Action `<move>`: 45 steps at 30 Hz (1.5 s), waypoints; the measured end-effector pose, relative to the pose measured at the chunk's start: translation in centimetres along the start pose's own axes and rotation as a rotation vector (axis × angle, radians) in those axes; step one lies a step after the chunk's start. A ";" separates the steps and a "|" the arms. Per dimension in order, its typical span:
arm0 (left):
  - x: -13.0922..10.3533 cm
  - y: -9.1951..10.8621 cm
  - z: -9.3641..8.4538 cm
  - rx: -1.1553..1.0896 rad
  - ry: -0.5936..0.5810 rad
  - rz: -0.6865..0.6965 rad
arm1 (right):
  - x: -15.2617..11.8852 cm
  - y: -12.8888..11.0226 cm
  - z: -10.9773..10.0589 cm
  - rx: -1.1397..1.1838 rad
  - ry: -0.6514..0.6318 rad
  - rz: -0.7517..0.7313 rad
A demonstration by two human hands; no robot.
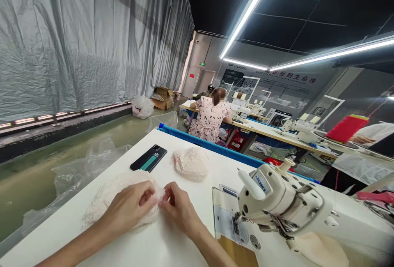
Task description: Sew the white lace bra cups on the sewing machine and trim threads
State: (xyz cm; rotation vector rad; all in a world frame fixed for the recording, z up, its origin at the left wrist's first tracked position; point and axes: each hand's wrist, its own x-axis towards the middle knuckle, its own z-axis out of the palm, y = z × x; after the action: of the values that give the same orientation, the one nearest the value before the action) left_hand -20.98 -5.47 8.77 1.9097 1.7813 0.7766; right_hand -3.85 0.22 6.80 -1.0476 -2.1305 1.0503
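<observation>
A pile of pale pink, lacy fabric (103,199) lies on the white sewing table under my left hand (134,203). The fingers of that hand are closed on an edge of the fabric. Just to its right, my right hand (178,207) pinches the same edge between thumb and fingers, so the two hands almost meet. The fingertips are slightly blurred, and my left hand covers part of the pile. Beyond the hands rests a second rounded piece of similar lacy fabric (191,164), which neither hand touches.
A dark phone (149,158) lies by the left edge of the table (184,238). On the right stands a white sewing machine (277,197), with a red thread cone (346,128) behind it. A person (209,115) sits at another table ahead. Plastic sheeting (83,172) lies at left.
</observation>
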 end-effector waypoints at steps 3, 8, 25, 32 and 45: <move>-0.7 0.9 1.0 0.117 -0.015 0.050 | 0.6 0.1 0.1 0.007 -0.006 0.040; -0.6 0.7 1.4 0.180 -0.017 0.067 | 0.5 0.2 -0.3 -0.030 0.034 0.134; -1.4 1.8 1.1 0.204 -0.061 0.081 | 0.1 0.5 0.9 0.211 0.023 0.136; -1.5 1.7 0.7 0.145 -0.090 0.076 | -0.3 -0.2 -0.1 0.283 -0.059 0.062; 0.9 0.0 -1.4 -0.169 -0.165 -0.078 | -0.6 0.0 -0.4 -0.070 0.061 -0.401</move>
State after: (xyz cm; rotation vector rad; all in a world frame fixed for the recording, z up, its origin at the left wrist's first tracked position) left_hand -21.88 -4.66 9.91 1.7321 1.6264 0.6974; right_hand -3.25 -0.16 6.97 -0.6321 -2.2164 0.7469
